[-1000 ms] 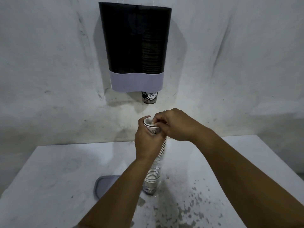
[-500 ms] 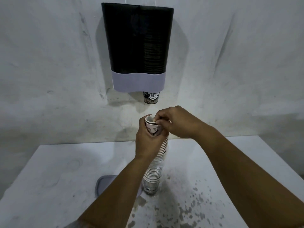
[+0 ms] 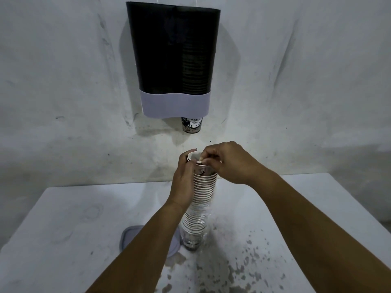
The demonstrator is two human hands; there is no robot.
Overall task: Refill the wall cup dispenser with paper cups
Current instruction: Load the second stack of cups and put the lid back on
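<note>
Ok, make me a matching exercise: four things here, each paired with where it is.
Things:
1. dispenser
2. cup stack
3. lid
4. printed cup

Places:
A. flat on the table, left of the stack's foot
B. poking out under the white band
C. mounted on the wall
D. standing on the table, held by the left hand, top rim pinched by the right hand

Pairs: 1-C, 2-D, 3-A, 4-B
</note>
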